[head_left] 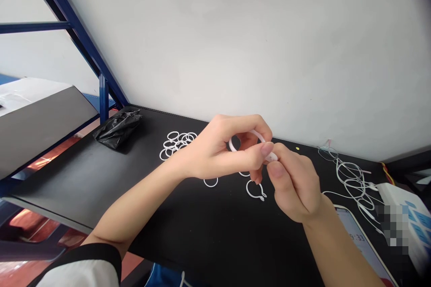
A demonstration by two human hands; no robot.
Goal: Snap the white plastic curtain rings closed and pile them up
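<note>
A white plastic ring [258, 135] is held up above the black table between both hands. My left hand [232, 148] is closed around it, with the thumb and index finger pinching near its end. My right hand [298, 184] pinches the white end of the same ring between thumb and index finger. The fingers hide part of the ring. Below them on the table lies an open white ring [247, 189] with small loops at its ends. Another white ring [210, 185] rests under my left wrist. A further ring is partly hidden beneath my left hand.
Several white rings [173, 145] lie in a cluster on the black table [202, 233]. A crumpled black plastic bag [119, 128] sits at the back left. To the right are coiled white cables [352, 179], a phone [357, 237] and a white box [400, 206]. A wall stands behind.
</note>
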